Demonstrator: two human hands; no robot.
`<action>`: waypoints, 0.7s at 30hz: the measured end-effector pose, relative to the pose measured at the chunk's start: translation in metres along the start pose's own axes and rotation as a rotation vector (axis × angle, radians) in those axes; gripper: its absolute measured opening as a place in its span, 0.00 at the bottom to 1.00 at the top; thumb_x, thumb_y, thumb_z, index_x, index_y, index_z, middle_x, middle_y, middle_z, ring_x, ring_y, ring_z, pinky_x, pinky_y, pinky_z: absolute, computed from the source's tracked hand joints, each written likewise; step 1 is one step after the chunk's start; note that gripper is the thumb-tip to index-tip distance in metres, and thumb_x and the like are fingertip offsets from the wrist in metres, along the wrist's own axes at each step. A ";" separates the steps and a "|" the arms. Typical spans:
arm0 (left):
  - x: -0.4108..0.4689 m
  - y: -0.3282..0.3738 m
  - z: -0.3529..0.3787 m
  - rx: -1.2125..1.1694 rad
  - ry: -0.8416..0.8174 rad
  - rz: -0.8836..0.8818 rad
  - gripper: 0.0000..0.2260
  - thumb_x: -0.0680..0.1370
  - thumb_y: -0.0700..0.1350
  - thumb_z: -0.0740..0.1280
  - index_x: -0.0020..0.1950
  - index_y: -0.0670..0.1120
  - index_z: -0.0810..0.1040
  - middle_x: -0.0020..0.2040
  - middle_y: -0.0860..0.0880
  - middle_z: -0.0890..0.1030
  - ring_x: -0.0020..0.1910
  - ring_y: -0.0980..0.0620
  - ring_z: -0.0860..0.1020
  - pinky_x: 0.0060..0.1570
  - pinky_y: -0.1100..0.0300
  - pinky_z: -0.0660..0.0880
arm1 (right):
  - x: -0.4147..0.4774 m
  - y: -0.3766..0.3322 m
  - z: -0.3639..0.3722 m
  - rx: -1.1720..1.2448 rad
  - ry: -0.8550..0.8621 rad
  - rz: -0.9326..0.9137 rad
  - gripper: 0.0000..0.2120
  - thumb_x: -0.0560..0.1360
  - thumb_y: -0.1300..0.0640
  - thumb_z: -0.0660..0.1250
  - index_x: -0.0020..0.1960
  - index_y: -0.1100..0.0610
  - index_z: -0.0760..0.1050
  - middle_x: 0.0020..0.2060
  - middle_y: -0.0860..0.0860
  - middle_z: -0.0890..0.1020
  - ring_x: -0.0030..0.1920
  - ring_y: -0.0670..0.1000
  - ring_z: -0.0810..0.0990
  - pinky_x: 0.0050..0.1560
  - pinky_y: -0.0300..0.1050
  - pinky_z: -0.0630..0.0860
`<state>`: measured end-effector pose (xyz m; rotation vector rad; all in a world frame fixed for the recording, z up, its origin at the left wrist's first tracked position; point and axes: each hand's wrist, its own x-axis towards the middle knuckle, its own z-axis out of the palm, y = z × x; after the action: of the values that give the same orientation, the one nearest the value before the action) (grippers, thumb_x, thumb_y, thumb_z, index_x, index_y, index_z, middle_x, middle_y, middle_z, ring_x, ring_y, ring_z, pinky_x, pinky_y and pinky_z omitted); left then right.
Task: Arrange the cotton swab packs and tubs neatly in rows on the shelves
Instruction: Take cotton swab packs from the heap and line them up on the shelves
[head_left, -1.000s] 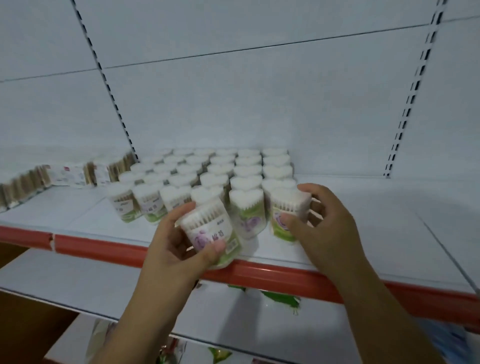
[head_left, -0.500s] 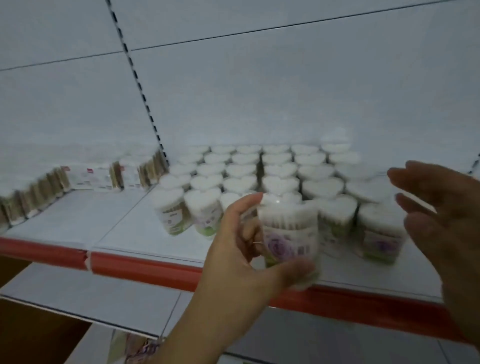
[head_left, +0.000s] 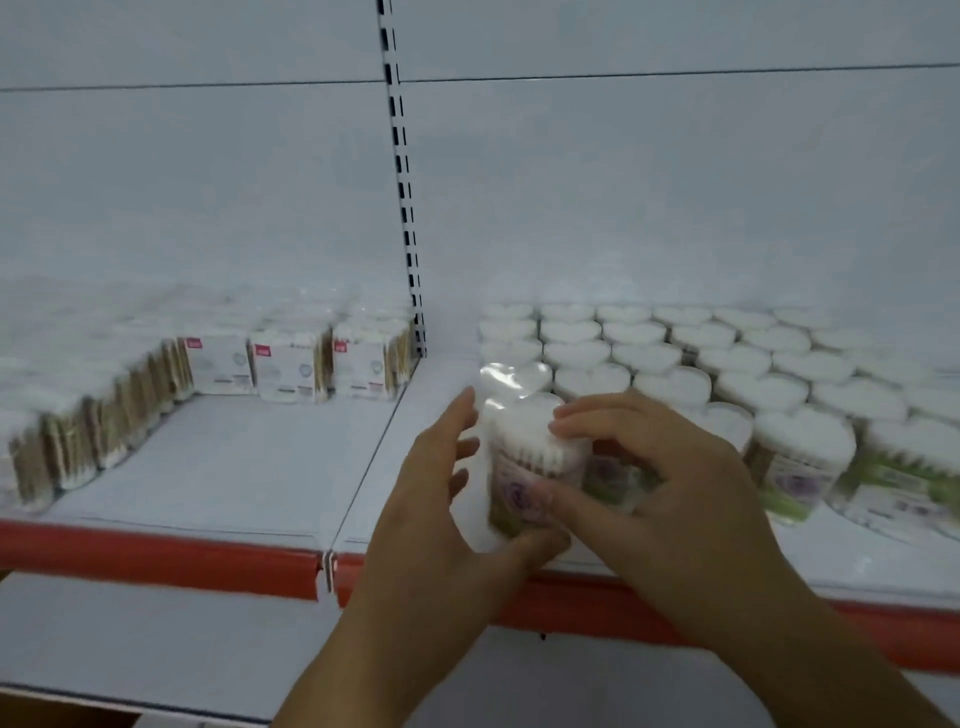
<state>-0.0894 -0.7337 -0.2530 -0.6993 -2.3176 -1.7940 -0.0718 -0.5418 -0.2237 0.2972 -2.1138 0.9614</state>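
Note:
A clear cotton swab tub (head_left: 524, 467) with a purple label stands at the front left of the heart-lidded tub rows (head_left: 675, 358) on the white shelf (head_left: 291, 467). My right hand (head_left: 675, 493) grips it, fingertips on its top and thumb on its front. My left hand (head_left: 441, 499) cups its left side, thumb under its lower front and fingers spread beside it. Flat swab packs (head_left: 291, 364) stand in rows on the left shelf section.
A red front rail (head_left: 156, 556) runs along the shelf edge. A slotted upright (head_left: 402, 197) divides the white back panel. A lower white shelf (head_left: 130, 639) juts out below. Bare shelf surface lies between the packs and the tubs.
The view swung left. My left hand carried the tub down to the shelf front. My right hand came in from the right and closed on the tub.

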 end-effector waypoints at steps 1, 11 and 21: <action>0.004 -0.006 -0.009 -0.009 -0.008 0.014 0.43 0.57 0.60 0.77 0.68 0.72 0.60 0.63 0.72 0.70 0.63 0.70 0.70 0.57 0.72 0.71 | -0.010 -0.014 0.012 -0.006 -0.101 0.025 0.17 0.65 0.42 0.69 0.50 0.47 0.81 0.51 0.37 0.80 0.54 0.39 0.78 0.54 0.35 0.75; 0.026 -0.028 -0.019 0.092 -0.175 0.052 0.39 0.68 0.52 0.77 0.74 0.64 0.60 0.68 0.70 0.66 0.68 0.71 0.64 0.69 0.59 0.67 | -0.025 -0.016 0.041 -0.098 -0.016 -0.031 0.14 0.67 0.46 0.70 0.49 0.52 0.82 0.53 0.43 0.81 0.57 0.40 0.78 0.59 0.33 0.73; 0.032 -0.034 -0.026 0.195 -0.260 0.071 0.38 0.70 0.49 0.76 0.76 0.58 0.61 0.75 0.62 0.62 0.73 0.62 0.63 0.70 0.51 0.67 | -0.027 -0.008 0.040 -0.141 -0.060 -0.058 0.13 0.65 0.51 0.76 0.48 0.53 0.82 0.52 0.46 0.81 0.56 0.40 0.77 0.57 0.28 0.70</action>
<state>-0.1375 -0.7555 -0.2638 -1.0201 -2.5476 -1.4991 -0.0720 -0.5788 -0.2555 0.3180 -2.2028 0.7747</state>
